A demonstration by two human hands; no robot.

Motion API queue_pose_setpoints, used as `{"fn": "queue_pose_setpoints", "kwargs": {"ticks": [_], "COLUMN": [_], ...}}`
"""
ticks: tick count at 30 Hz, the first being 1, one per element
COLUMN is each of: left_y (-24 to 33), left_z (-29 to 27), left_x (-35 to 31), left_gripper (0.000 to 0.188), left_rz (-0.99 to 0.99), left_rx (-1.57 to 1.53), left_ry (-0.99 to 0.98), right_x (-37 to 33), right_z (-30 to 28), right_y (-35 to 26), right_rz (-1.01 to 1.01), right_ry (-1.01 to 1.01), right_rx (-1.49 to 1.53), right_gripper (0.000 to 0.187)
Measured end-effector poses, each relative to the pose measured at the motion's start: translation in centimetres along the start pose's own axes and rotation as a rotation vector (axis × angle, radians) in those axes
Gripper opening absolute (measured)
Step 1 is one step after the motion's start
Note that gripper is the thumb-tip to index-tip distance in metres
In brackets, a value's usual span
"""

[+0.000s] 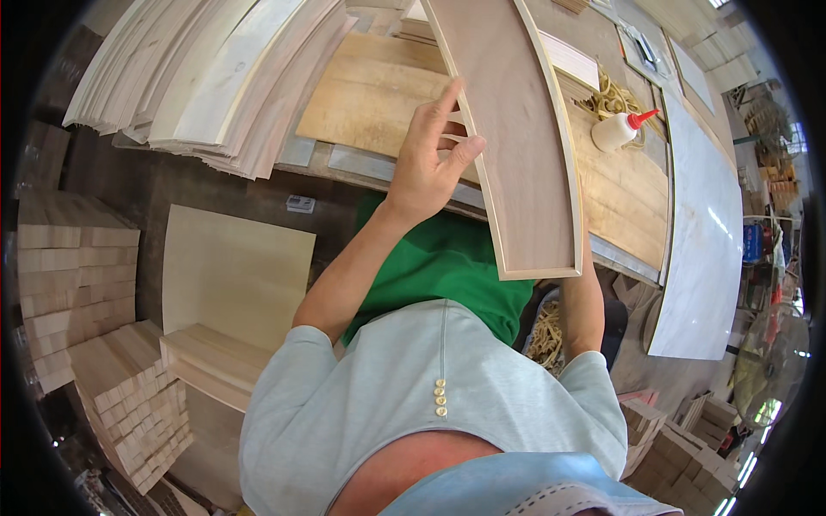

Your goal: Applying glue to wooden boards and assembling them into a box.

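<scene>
A long, shallow wooden tray [527,138] with a thin raised rim of pale strips is tilted up in front of me. Its near short end hangs over my lap, and its far end runs out of the top of the view. My left hand [432,159] grips the left rim, with thumb and index finger on the edge and the other fingers partly behind it. My right forearm [583,310] goes up behind the tray's right side. The tray hides my right hand, so its fingers do not show.
Under the tray stands a wooden workbench [370,90]. A white glue bottle [613,132] with a red tip lies at its right, by tangled rubber bands [607,96]. Thin wood sheets [206,77] are piled at far left, wood blocks [138,404] at lower left. A pale panel [701,232] stretches along the right.
</scene>
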State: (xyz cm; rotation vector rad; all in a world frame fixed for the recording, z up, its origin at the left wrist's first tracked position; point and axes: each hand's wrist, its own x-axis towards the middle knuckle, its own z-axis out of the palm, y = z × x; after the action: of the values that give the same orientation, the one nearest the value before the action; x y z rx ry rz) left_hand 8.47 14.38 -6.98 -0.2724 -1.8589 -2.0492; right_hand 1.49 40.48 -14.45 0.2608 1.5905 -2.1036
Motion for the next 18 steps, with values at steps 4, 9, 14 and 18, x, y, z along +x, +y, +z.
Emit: {"fn": "queue_pose_setpoints", "kwargs": {"ticks": [4,9,14,18], "left_y": [-0.1,0.0,0.6,0.5], "left_z": [-0.8,-0.6,-1.0,-2.0], "left_x": [-0.1,-0.5,-0.9,-2.3], "left_gripper": [0.064,0.067,0.065,0.062], "left_rz": [0.167,0.177,0.206,0.200], "left_rx": [0.447,0.422,0.468,0.415], "left_ry": [-0.057,0.013,0.000,0.082], "right_x": [0.1,-0.1,-0.4,-2.0], "right_z": [-0.3,-0.9,-1.5,0.8], "right_y": [0.3,0.4,0.5,-0.4], "right_rz": [0.004,0.007,0.009,0.014], "right_ry": [-0.009,-0.013,-0.011,0.010], "right_rx": [-0.001,0.008,0.026,-0.019], "right_gripper": [0.070,0.070,0.070,0.069]}}
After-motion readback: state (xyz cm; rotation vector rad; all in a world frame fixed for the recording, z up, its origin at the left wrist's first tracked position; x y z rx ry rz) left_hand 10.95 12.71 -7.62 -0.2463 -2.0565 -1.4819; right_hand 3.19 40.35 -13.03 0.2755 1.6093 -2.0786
